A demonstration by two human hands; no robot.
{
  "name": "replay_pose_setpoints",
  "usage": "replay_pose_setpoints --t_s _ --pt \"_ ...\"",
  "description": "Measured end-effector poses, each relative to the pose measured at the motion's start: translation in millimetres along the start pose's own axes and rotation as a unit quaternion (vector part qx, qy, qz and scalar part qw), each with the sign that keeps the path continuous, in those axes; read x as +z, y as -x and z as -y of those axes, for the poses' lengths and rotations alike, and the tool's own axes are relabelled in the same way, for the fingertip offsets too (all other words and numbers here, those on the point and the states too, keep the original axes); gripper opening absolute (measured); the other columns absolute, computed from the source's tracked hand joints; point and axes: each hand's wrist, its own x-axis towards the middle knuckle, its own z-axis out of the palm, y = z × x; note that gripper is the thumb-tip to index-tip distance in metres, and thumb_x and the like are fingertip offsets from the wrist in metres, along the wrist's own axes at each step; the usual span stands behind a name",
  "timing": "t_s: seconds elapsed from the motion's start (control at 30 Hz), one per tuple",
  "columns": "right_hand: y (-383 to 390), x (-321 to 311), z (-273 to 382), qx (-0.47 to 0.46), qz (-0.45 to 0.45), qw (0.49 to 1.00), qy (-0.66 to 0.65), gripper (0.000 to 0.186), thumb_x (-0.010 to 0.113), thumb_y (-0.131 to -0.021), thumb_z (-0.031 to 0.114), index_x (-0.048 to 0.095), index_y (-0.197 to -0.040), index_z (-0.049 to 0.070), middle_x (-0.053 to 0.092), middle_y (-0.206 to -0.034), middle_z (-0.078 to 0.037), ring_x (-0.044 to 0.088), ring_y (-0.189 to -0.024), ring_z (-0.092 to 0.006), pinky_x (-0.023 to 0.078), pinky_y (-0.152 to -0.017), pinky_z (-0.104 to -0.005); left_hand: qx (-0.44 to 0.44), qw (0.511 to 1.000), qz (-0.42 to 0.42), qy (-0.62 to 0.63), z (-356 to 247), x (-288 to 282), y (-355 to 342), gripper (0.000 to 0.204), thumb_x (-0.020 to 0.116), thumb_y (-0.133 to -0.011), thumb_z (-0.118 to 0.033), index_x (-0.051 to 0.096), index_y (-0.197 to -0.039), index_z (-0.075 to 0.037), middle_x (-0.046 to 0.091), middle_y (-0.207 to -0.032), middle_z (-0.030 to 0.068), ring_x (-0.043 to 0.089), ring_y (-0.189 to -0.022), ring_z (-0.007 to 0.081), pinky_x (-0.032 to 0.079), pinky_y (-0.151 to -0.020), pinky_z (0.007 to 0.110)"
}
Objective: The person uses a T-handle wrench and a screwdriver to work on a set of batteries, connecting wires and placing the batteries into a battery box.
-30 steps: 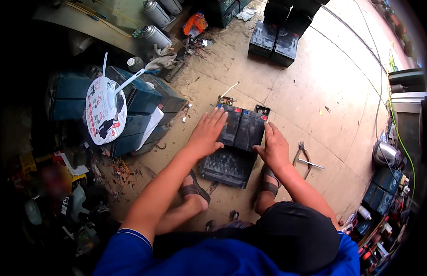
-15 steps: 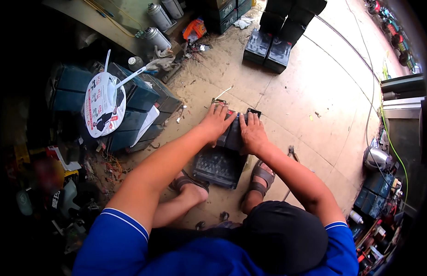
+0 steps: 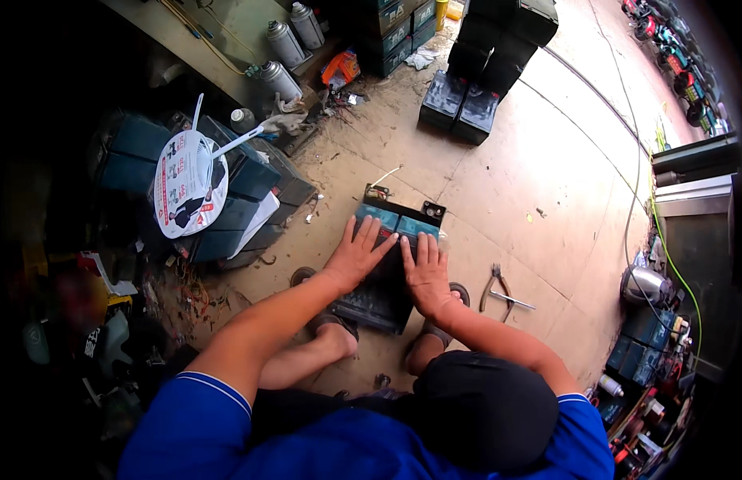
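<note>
Between my feet on the floor lies a black box-like case (image 3: 369, 310), ribbed at its near end. Two batteries with teal faces (image 3: 417, 226) sit side by side in its far part. My left hand (image 3: 356, 262) lies with spread fingers on the left battery. On the right one rests my right hand (image 3: 425, 274), its fingers stretched out, thumb close to the left thumb. Neither hand is wrapped around anything. A pale wire (image 3: 386, 177) sticks out at the case's far left corner, and a black socket-like fitting (image 3: 432, 210) shows at its far right corner.
Pliers (image 3: 497, 290) and a thin metal rod-like tool (image 3: 512, 300) lie right of my foot. Stacked batteries with a round paper fan (image 3: 177, 192) on top stand at left. More dark batteries (image 3: 476, 112) stand ahead. Spray cans (image 3: 285, 44) line the bench; a cable (image 3: 583, 80) crosses the floor.
Both hands have slid toward me from the far end of the case, uncovering the teal battery faces and the far edge. The view has shifted a little, showing more of the pliers.
</note>
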Motion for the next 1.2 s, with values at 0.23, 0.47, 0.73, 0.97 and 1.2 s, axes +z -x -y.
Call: replay_pose_setpoints --t_s 0.23,0.47,0.73,0.97,1.2 --pt "18 -43 -16 0.019 -0.023 0.978 -0.205 0.107 0.094 -0.065 0.026 0.042 -0.155 0.003 0.053 -0.142 -0.020 0.053 -0.127 -0.0394 0.041 -0.110 -0.0490 0.000 0.996 0.075 0.056 -4 -12 42 0.070 0.065 -0.093 -0.022 0.044 -0.157 -0.004 0.048 -0.149 0.0148 0.048 -0.138 0.0322 0.039 -0.114 0.046" --pt "37 -24 -9 -0.068 0.094 0.952 -0.282 0.119 0.098 -0.061 0.030 0.036 -0.157 -0.003 0.050 -0.144 -0.025 0.051 -0.131 -0.0436 0.041 -0.115 -0.0477 -0.016 0.979 0.110 0.170 10 -27 51 0.120 0.093 -0.063 -0.021 0.028 -0.163 -0.004 0.040 -0.156 0.0205 0.039 -0.144 0.0409 0.028 -0.125 0.052" --pt "54 -11 -20 -0.062 0.059 0.937 -0.338 0.121 0.097 -0.062 0.028 0.031 -0.158 -0.004 0.041 -0.154 -0.028 0.044 -0.141 -0.0467 0.039 -0.120 -0.0496 0.046 0.963 0.135 0.227 29 -37 47 0.125 0.096 -0.057 -0.019 0.029 -0.162 -0.001 0.044 -0.148 0.0206 0.042 -0.142 0.0413 0.031 -0.125 0.050" --pt "80 34 -39 -0.003 0.014 0.889 -0.457 0.124 0.099 -0.066 0.030 0.025 -0.161 -0.002 0.046 -0.152 -0.030 0.049 -0.139 -0.0480 0.041 -0.118 -0.0481 0.018 0.928 0.101 0.359 51 -15 58 0.128 0.098 -0.061 -0.026 0.025 -0.163 0.000 0.038 -0.159 0.0227 0.041 -0.147 0.0437 0.037 -0.122 0.047" --pt "62 43 -23 0.025 -0.086 0.883 -0.462 0.107 0.097 -0.063 0.032 0.041 -0.147 -0.002 0.054 -0.145 -0.028 0.055 -0.133 -0.0460 0.041 -0.119 -0.0518 0.012 0.904 0.089 0.418 56 12 61 0.118 0.095 -0.060 -0.019 0.030 -0.159 -0.006 0.042 -0.156 0.0234 0.046 -0.142 0.0453 0.041 -0.119 0.049"
